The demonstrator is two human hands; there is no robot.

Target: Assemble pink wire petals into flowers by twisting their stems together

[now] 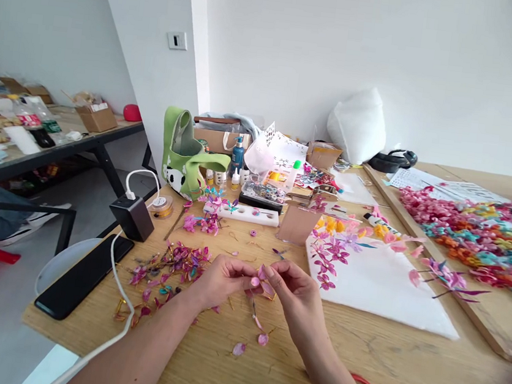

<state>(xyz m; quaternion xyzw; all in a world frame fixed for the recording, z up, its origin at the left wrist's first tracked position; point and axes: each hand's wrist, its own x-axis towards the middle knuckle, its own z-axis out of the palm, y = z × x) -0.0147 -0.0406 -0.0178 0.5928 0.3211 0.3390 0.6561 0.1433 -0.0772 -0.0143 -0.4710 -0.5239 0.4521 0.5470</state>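
Note:
Above the wooden table (403, 363), my left hand (222, 280) and my right hand (297, 295) meet over a small pink wire flower (260, 285). Both pinch it with closed fingers, the left from the left side, the right from the right. Its thin wire stem hangs down toward the table. Two loose pink petals (262, 339) lie on the wood just below my hands. A heap of purple and pink petals on gold wire (168, 268) sits to the left of my left hand.
A white sheet (387, 293) with finished pink flowers lies to the right. A black phone (82, 274), a charger block (132, 216) and a white cable lie at the left edge. Bottles, boxes and a green bag (181, 153) crowd the back. Coloured flowers (477, 236) fill a board at right.

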